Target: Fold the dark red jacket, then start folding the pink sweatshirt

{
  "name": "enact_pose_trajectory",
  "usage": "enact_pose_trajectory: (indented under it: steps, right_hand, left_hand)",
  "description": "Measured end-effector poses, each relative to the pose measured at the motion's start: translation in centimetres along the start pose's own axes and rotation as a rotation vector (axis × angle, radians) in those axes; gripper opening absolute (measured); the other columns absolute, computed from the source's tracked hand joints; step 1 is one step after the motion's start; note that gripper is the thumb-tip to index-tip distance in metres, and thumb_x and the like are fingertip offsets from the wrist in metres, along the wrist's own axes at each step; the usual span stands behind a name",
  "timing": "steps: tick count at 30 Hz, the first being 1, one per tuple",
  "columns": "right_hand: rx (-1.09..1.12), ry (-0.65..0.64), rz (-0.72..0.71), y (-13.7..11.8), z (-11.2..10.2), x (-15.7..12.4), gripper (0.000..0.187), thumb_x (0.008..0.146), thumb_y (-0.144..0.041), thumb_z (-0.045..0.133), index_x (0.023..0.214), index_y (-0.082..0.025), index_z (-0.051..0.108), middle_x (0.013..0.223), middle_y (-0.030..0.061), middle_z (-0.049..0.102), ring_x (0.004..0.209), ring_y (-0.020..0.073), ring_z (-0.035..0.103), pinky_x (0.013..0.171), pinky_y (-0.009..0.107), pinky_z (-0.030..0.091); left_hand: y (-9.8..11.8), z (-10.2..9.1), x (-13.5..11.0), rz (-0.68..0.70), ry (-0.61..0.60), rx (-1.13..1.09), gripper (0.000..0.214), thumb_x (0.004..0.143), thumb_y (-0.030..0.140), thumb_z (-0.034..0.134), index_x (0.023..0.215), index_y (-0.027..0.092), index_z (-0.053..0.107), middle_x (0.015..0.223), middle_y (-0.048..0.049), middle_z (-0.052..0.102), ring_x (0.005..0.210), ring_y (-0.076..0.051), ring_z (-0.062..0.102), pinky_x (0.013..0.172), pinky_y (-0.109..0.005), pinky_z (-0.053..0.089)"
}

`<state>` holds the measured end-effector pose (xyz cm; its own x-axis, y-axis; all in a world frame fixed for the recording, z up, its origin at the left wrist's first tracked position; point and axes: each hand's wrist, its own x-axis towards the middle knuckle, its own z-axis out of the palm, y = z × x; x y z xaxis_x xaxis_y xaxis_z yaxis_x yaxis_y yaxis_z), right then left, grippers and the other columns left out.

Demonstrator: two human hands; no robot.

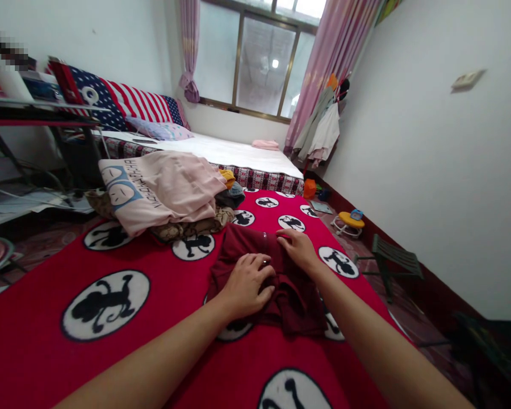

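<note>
A pair of maroon shorts [298, 309] lies on a red blanket [162, 363] printed with white circles and dark figures. My left hand [247, 284] rests palm down on the middle of the shorts, fingers spread and thumb apart. Farther up, near the waistband, my right hand [298, 248] has its fingers and thumb closed on the cloth at the right side. The shorts' fabric is rumpled between and below my hands. Partly under the hands, some of the cloth is hidden.
Beyond the shorts on the left, a pile of clothes is topped by a pale pink shirt [179, 184]. A white-covered bed [221, 149] stands under the window. On the right are a folding stool [396, 258] and a yellow stool [349, 220]. A desk [38, 116] stands at left.
</note>
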<state>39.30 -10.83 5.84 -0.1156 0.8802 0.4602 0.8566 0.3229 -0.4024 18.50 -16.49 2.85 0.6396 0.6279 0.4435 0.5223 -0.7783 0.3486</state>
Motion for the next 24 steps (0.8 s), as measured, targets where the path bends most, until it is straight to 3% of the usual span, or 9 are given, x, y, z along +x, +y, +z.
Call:
enact_pose_trajectory:
  steps: [3, 7, 9, 13, 17, 20, 24]
  right_hand:
    - [0.113, -0.256, 0.024, 0.4, -0.1, 3.2, 0.023, 0.082, -0.036, 0.063, 0.095, -0.021, 0.075, 0.093, 0.0042, 0.075, 0.083, 0.0205, 0.067, 0.079, 0.031, 0.050]
    - [0.135, -0.720, 0.211, 1.1, -2.0, 6.2, 0.046, 0.066, -0.058, 0.074, 0.093, -0.020, 0.076, 0.085, 0.0023, 0.075, 0.079, 0.0209, 0.066, 0.072, 0.028, 0.049]
    - [0.075, -0.869, 0.289, 0.8, -2.8, 6.4, 0.055, 0.064, -0.064, 0.073, 0.097, -0.020, 0.075, 0.091, 0.0037, 0.074, 0.084, 0.0230, 0.066, 0.074, 0.029, 0.049]
    - [0.084, -0.842, 0.269, -1.3, -3.2, 4.8, 0.059, 0.063, -0.055, 0.075, 0.112, -0.022, 0.068, 0.109, 0.0044, 0.070, 0.097, 0.0239, 0.064, 0.080, 0.029, 0.049]
    - [0.063, -0.788, 0.131, -4.2, -3.5, 3.2, 0.061, 0.061, -0.031, 0.074, 0.119, -0.017, 0.061, 0.106, 0.0044, 0.068, 0.090, 0.0217, 0.063, 0.075, 0.027, 0.048]
    - [0.021, -0.703, 0.074, -5.9, -4.8, 2.7, 0.067, 0.060, -0.024, 0.071, 0.125, -0.014, 0.057, 0.108, 0.0055, 0.067, 0.092, 0.0215, 0.061, 0.077, 0.028, 0.047]
    - [0.152, -0.725, 0.123, -6.6, -7.5, 2.7, 0.056, 0.061, -0.020, 0.068, 0.117, -0.019, 0.065, 0.097, -0.0003, 0.071, 0.087, 0.0200, 0.063, 0.073, 0.026, 0.049]
  left_hand:
    - [0.1, -0.6, 0.1, -0.017, 0.013, -0.052, 0.012, 0.086, 0.033, 0.059, 0.090, 0.024, 0.066, 0.115, -0.0028, 0.063, 0.106, -0.022, 0.053, 0.095, -0.040, 0.040]
    - [-0.2, -0.8, 0.4, -0.086, 0.064, -0.098, 0.027, 0.093, 0.034, 0.051, 0.078, 0.020, 0.068, 0.096, -0.0025, 0.067, 0.092, -0.018, 0.056, 0.082, -0.035, 0.040]
    - [-0.4, -0.6, 0.4, -0.112, 0.084, -0.134, 0.032, 0.095, 0.033, 0.049, 0.074, 0.019, 0.069, 0.090, -0.0016, 0.067, 0.088, -0.017, 0.056, 0.079, -0.033, 0.039]
    - [-0.8, -0.2, 0.4, -0.128, 0.103, -0.193, 0.034, 0.094, 0.033, 0.050, 0.069, 0.019, 0.068, 0.087, -0.0017, 0.067, 0.086, -0.016, 0.056, 0.079, -0.031, 0.038]
    - [-1.3, 0.0, 0.5, -0.135, 0.108, -0.281, 0.036, 0.094, 0.033, 0.050, 0.064, 0.018, 0.064, 0.081, -0.0033, 0.065, 0.080, -0.015, 0.057, 0.073, -0.027, 0.039]
    - [-1.6, -0.1, 0.6, -0.126, 0.112, -0.384, 0.035, 0.094, 0.031, 0.048, 0.066, 0.017, 0.064, 0.076, -0.0032, 0.064, 0.076, -0.014, 0.057, 0.069, -0.025, 0.039]
    - [-2.4, -0.9, 0.7, -0.154, 0.155, -0.343, 0.031, 0.095, 0.032, 0.047, 0.078, 0.018, 0.068, 0.082, -0.0036, 0.065, 0.081, -0.016, 0.059, 0.073, -0.027, 0.041]
